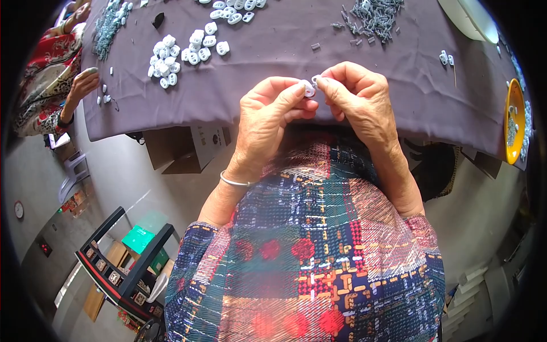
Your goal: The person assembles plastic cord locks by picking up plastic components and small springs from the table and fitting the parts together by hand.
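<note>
My left hand (268, 117) and my right hand (359, 97) meet over the near edge of a table draped in purple cloth (273, 80). Together their fingertips pinch one small white plastic piece (309, 87). A thin silver bangle (235, 182) circles my left wrist. Farther back on the cloth lie a loose pile of similar white plastic pieces (171, 57) and a heap of small grey metal pins (373, 16).
Another person's hand (82, 85) in a patterned sleeve rests at the table's left edge by more small parts. A yellow bowl (514, 122) of metal parts sits at the right. Cardboard boxes (188, 149) stand under the table; a dark wooden chair (122, 268) lower left.
</note>
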Action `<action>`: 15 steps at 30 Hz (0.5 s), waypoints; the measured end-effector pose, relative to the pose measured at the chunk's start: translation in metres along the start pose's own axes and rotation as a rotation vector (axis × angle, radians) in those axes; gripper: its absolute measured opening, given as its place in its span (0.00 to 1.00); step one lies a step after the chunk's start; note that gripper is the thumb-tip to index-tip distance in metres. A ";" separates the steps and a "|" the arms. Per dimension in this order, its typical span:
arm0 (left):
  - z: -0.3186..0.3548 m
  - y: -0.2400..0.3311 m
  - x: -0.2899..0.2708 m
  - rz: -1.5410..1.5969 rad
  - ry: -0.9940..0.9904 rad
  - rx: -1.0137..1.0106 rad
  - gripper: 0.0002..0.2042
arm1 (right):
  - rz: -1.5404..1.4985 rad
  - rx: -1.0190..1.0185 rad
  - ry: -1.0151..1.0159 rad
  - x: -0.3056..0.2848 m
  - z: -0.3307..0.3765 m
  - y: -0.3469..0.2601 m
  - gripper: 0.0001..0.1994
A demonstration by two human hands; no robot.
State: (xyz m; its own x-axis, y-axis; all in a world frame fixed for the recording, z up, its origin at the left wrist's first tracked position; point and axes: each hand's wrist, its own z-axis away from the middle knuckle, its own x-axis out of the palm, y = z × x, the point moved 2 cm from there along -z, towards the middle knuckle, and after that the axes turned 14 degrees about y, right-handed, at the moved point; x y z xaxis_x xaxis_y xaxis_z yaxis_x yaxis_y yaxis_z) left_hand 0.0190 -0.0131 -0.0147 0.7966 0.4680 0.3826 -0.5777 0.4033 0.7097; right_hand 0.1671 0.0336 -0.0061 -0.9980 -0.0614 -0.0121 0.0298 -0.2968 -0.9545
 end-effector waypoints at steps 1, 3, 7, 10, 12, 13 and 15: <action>0.000 0.000 0.000 0.012 0.000 -0.003 0.06 | 0.004 -0.015 -0.007 0.000 0.000 0.000 0.06; 0.002 0.000 0.000 0.004 0.010 -0.004 0.07 | 0.008 -0.003 -0.009 -0.001 0.000 0.001 0.06; 0.003 -0.001 0.001 -0.051 0.046 0.008 0.08 | -0.013 0.102 -0.048 -0.002 -0.001 0.001 0.07; 0.003 -0.002 0.001 -0.066 0.063 0.017 0.08 | 0.000 0.119 -0.059 -0.002 -0.001 0.001 0.07; 0.003 -0.002 0.001 -0.067 0.067 0.017 0.08 | 0.000 0.120 -0.059 -0.001 -0.001 0.001 0.07; 0.003 -0.002 0.001 -0.069 0.071 0.016 0.08 | -0.001 0.120 -0.059 -0.001 -0.001 0.001 0.07; 0.003 -0.002 0.000 -0.066 0.067 0.014 0.08 | 0.008 0.113 -0.062 -0.001 -0.001 0.002 0.08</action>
State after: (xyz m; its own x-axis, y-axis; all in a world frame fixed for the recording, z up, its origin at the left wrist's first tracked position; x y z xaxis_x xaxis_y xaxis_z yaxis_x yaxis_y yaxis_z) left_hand 0.0210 -0.0157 -0.0145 0.8190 0.4925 0.2945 -0.5214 0.4242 0.7404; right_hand 0.1681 0.0345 -0.0081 -0.9926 -0.1216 0.0021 0.0472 -0.4015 -0.9146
